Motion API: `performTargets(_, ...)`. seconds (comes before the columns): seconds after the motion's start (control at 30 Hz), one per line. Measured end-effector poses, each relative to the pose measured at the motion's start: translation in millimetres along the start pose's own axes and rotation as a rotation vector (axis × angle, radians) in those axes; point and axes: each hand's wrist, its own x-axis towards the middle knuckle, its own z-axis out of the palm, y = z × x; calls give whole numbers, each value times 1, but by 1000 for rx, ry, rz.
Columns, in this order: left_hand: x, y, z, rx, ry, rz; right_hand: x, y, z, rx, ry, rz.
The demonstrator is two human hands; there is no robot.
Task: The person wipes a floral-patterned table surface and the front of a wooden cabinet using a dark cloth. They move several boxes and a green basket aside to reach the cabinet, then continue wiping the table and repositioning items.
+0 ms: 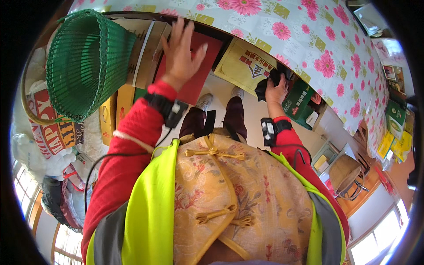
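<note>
My left hand (183,57) is raised with its fingers spread, holding nothing. Beneath it lies a flat red box (207,55), partly under the table's edge. My right hand (276,93) closes on a crumpled black cloth (261,89), whose exact kind I cannot make out. That cloth rests against the right end of a yellow patterned box (236,59). Just to the right of the hand stands a dark green box (297,102).
A table with a flowered cloth (304,26) spans the far side. On the left, a green woven basket (84,66) sits by a brown cardboard box (150,51) and plastic bags (33,145). A brown-seated chair (344,172) stands at the right.
</note>
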Motion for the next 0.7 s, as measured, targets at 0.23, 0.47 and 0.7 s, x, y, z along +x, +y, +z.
performTargets(0.23, -140, -20, 25, 122, -668, -361, -6, -68, 87, -513, -400, -76)
performTargets(0.47, -153, -53, 39, 220, -822, -531, 31, -140, 112, -224, -562, -560)
performTargets(0.7, -156, -56, 39, 185, -812, -493, 44, -6, 28, -449, -202, 144)
